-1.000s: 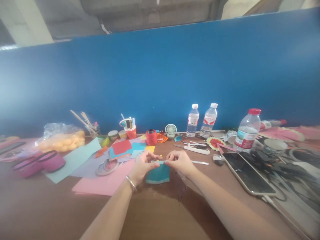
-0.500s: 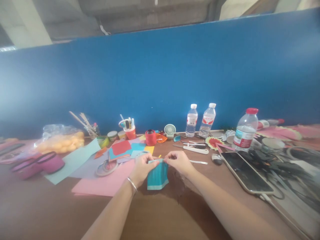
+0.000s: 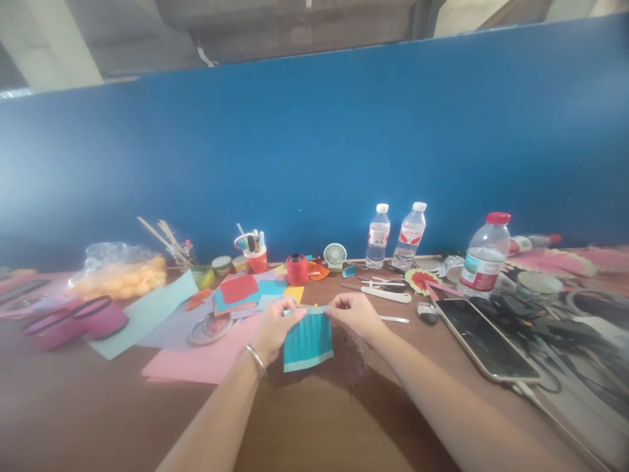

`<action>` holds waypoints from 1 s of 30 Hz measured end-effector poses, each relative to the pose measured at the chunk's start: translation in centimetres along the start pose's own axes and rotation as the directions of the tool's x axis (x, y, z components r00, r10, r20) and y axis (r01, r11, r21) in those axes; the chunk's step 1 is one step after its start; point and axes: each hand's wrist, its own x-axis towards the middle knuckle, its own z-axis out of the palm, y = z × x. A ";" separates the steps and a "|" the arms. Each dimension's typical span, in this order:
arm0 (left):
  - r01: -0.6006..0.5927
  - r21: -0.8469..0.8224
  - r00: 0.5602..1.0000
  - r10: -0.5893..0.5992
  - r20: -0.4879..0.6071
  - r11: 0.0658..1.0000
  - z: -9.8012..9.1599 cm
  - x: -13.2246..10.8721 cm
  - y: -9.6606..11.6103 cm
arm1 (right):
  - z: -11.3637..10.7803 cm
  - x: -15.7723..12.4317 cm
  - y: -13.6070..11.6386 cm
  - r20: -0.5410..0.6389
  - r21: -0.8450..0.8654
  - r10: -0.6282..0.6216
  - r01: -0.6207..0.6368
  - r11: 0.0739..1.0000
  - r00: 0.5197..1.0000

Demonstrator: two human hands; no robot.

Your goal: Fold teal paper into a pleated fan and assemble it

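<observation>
A teal sheet of paper (image 3: 308,341) with pale strips along its top and bottom edges hangs between my hands, above the brown table (image 3: 304,419). Faint upright creases run down it. My left hand (image 3: 278,328) pinches its upper left corner between thumb and fingers. At the upper right corner, my right hand (image 3: 354,316) grips it the same way. Behind the left hand lie pink paper (image 3: 196,364), a tape roll (image 3: 210,330) and red paper (image 3: 239,287). Just beyond the right hand is a white-handled knife (image 3: 388,294).
Along the back stand a red cup of pens (image 3: 256,262), a red tape roll (image 3: 297,270), a small fan (image 3: 335,255) and water bottles (image 3: 377,237). To the right lie a phone (image 3: 486,339) and tangled black cables (image 3: 525,321). A bag of yellow balls (image 3: 122,278) sits left.
My hands have moved slightly apart. The teal paper between them is spread wider and flatter, with more of its face showing.
</observation>
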 end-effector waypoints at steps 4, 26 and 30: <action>0.016 -0.055 1.000 -0.015 0.022 0.998 0.0 -0.1 0.0 | 0.0 -0.1 -0.2 0.028 0.199 0.008 -0.014 0.980 1.000; 0.090 -0.066 0.993 -0.085 0.080 0.994 0.3 -0.7 1.7 | -0.2 -0.4 -0.7 0.051 0.474 0.021 -0.042 0.879 0.999; 0.070 -0.057 0.994 -0.064 0.092 0.996 0.2 -0.6 1.6 | -0.2 -0.3 -0.5 0.043 0.447 0.012 -0.030 0.894 0.999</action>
